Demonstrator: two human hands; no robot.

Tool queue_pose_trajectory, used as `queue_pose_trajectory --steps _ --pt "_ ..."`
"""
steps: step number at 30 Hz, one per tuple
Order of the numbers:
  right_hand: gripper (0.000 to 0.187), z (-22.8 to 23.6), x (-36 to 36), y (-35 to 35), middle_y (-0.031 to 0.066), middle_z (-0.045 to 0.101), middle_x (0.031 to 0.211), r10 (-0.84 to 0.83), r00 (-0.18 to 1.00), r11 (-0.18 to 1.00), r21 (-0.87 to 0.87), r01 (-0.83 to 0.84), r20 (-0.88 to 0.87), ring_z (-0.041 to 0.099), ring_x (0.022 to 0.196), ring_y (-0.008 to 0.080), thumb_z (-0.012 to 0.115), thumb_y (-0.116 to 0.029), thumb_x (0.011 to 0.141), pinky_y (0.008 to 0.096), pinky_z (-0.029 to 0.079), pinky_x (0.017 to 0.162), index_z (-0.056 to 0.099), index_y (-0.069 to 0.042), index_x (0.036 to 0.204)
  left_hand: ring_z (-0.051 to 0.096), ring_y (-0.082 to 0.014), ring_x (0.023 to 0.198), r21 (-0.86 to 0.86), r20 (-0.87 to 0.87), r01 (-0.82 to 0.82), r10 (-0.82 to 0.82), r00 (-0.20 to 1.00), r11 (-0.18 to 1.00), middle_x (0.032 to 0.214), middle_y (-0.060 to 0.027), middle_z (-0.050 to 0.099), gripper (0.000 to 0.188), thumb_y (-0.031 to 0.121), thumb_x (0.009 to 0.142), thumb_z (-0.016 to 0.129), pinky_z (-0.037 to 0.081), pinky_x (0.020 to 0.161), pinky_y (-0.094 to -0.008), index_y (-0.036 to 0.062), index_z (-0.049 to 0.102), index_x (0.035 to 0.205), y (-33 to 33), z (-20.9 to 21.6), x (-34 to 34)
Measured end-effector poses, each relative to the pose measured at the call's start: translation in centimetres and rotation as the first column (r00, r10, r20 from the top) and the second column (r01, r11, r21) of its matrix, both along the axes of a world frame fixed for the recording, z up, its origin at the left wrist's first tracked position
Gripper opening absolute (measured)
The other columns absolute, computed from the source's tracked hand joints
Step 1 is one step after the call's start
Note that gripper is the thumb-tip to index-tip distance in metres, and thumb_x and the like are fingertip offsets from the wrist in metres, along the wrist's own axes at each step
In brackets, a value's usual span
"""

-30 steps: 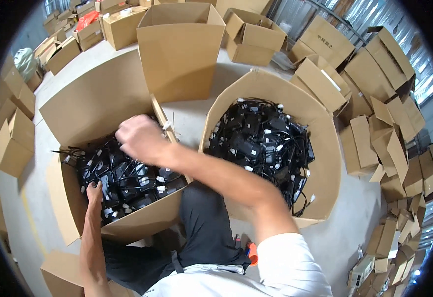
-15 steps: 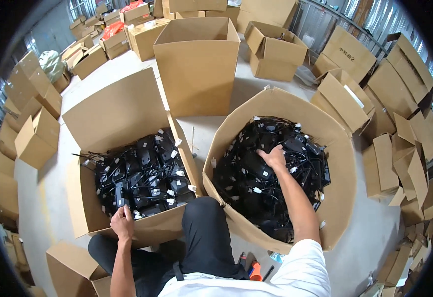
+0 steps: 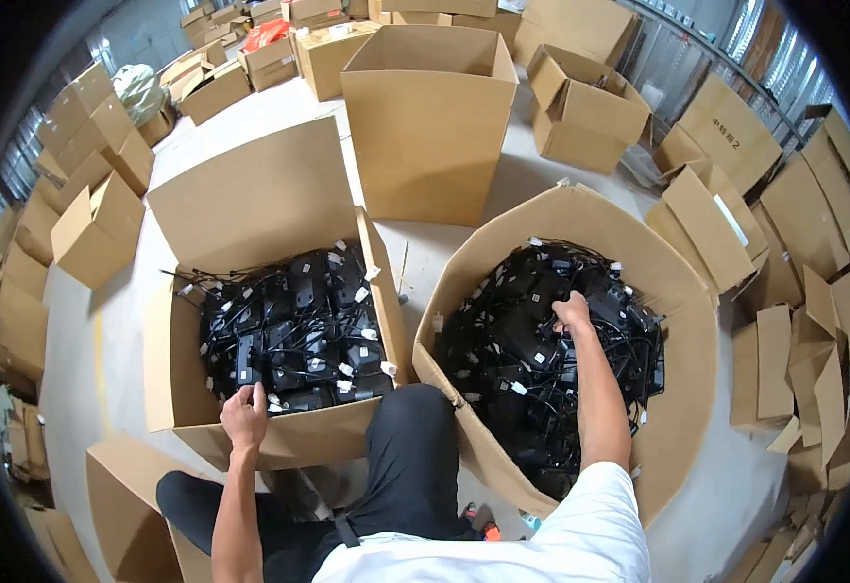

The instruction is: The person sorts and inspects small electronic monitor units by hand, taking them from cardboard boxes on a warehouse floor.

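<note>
Two cardboard boxes stand before me, both full of black plastic power-adapter-like units with black cables and white plugs. At the near edge of the left box (image 3: 289,442), my left hand (image 3: 244,418) pinches the end of a long black unit (image 3: 248,360), which lies tilted against the pile. My right hand (image 3: 572,311) reaches deep over the right, many-sided box (image 3: 687,389). Its fingers are closed among the black units and cables (image 3: 532,340); what they grip is hidden beneath the hand.
A tall cardboard box (image 3: 430,146) stands just beyond the two filled ones. Open and folded cartons (image 3: 702,228) crowd the right side, with more cartons (image 3: 100,233) along the left. A low open box (image 3: 129,505) sits by my left knee.
My right hand's fingers, more spread over the units before, have drawn together. My left hand keeps its hold on the black unit. The whole view has shifted slightly.
</note>
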State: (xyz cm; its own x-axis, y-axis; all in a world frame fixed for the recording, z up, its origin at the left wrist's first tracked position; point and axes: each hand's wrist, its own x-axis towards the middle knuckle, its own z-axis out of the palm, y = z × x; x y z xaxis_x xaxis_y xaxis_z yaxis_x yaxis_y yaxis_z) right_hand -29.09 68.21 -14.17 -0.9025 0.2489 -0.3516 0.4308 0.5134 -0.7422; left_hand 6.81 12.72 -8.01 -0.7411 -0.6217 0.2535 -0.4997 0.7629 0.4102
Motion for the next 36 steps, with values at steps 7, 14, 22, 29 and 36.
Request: queue_pose_trajectory --steps 7,14,22,29,36 --pt "0.014 6.5 4.7 -1.2 0.0124 0.062 0.074 -0.008 0.992 0.999 0.032 0.012 -0.123 0.061 0.048 0.0208 0.055 -0.008 0.090 0.0336 0.053 0.041 0.053 0.003 0.098 0.067 -0.0383 0.070 -0.001 0.008 0.046 -0.046 0.999 0.999 0.074 -0.0177 0.068 0.031 0.032 0.095 0.062 0.050 0.063 -0.0484 0.0055 0.072 0.081 0.4 -0.2 -0.4" --pt "0.010 26.6 13.8 -3.7 0.0018 0.058 0.074 -0.117 0.824 0.861 -0.471 -0.194 -0.554 0.053 0.052 0.0081 0.057 -0.014 0.096 0.0237 0.048 0.044 0.055 -0.005 0.098 0.070 -0.0271 0.070 0.147 -0.148 0.033 -0.011 0.989 0.989 0.082 -0.0118 0.073 0.020 0.022 0.095 0.065 0.053 0.064 -0.0375 0.0040 0.074 0.095 0.2 -0.7 -0.1" --pt "0.011 32.2 21.8 -16.9 0.0028 0.059 0.069 0.054 0.771 0.801 -0.434 -0.413 -0.634 0.054 0.052 0.0101 0.057 -0.008 0.096 0.0227 0.042 0.046 0.055 -0.004 0.106 0.072 -0.0269 0.086 0.793 -0.447 0.257 -0.241 0.861 -0.552 0.097 -0.0186 0.071 0.075 0.060 0.104 0.034 0.059 0.076 -0.0356 -0.0079 0.056 0.129 12.9 8.1 -2.9" --pt "0.021 25.3 27.3 -28.5 -0.0005 0.063 0.083 0.455 0.635 0.684 -0.212 -0.698 -0.624 0.056 0.066 0.0067 0.069 -0.008 0.095 0.0211 0.047 0.061 0.061 -0.002 0.114 0.065 -0.0248 0.114 0.455 -0.502 0.375 0.114 0.857 -0.808 0.128 -0.0143 0.064 0.053 0.028 0.095 0.065 0.056 0.094 -0.0414 0.0045 0.053 0.141 8.6 6.7 -1.5" --pt "0.023 17.2 31.2 -35.1 0.0059 0.068 0.095 0.593 0.378 0.644 0.138 -0.752 -0.711 0.062 0.083 0.0100 0.069 -0.008 0.096 0.0249 0.051 0.075 0.061 0.003 0.114 0.055 -0.0164 0.127 0.668 -0.481 0.603 0.365 0.797 -0.437 0.145 -0.0101 0.051 0.061 0.018 0.104 0.056 0.051 0.104 -0.0334 0.0046 0.029 0.156 1.1 7.2 4.5"
